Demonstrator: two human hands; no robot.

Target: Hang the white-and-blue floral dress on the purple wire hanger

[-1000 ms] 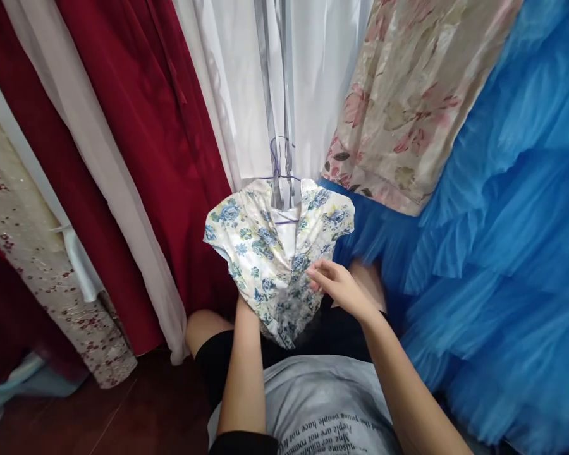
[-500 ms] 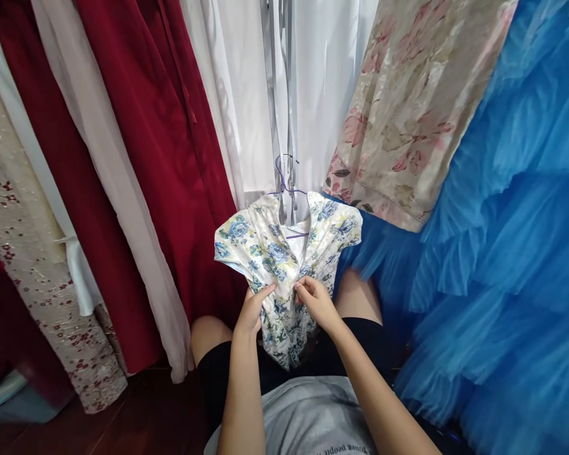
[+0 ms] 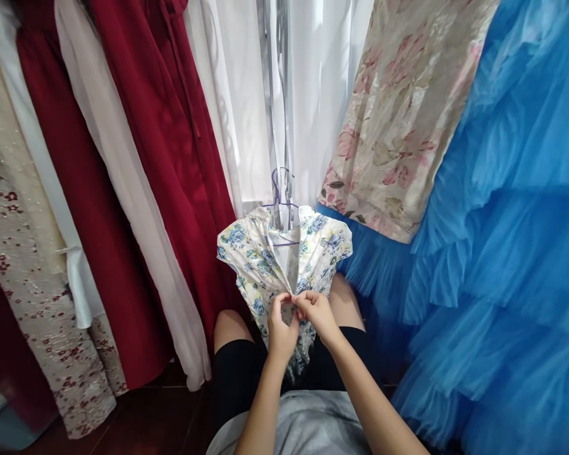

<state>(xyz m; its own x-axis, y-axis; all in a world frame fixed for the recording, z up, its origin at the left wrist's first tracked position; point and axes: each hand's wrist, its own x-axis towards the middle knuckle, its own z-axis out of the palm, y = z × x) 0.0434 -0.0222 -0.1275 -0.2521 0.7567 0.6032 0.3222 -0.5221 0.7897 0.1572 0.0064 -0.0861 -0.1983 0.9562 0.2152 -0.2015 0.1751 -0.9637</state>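
A small white dress with blue flowers (image 3: 260, 256) hangs on a purple hanger (image 3: 279, 189) straight in front of me, its back opening facing me. My left hand (image 3: 281, 325) pinches the fabric at the bottom of that opening. My right hand (image 3: 315, 309) pinches the other edge right beside it, so both hands meet at the middle of the dress. What sits between the fingertips is too small to make out. My knees in black shorts lie just below the dress.
Long garments hang all around: dark red dresses (image 3: 137, 126) and pale ones at left, white sheer fabric (image 3: 322, 95) behind, a pink-flowered beige dress (image 3: 403, 120) and a big blue tulle skirt (image 3: 516, 253) at right. Dark wooden floor (image 3: 137, 423) shows at lower left.
My left hand came up from under the dress and my right hand moved in. Both now pinch the opening's edges close together at the centre. The view tilted slightly.
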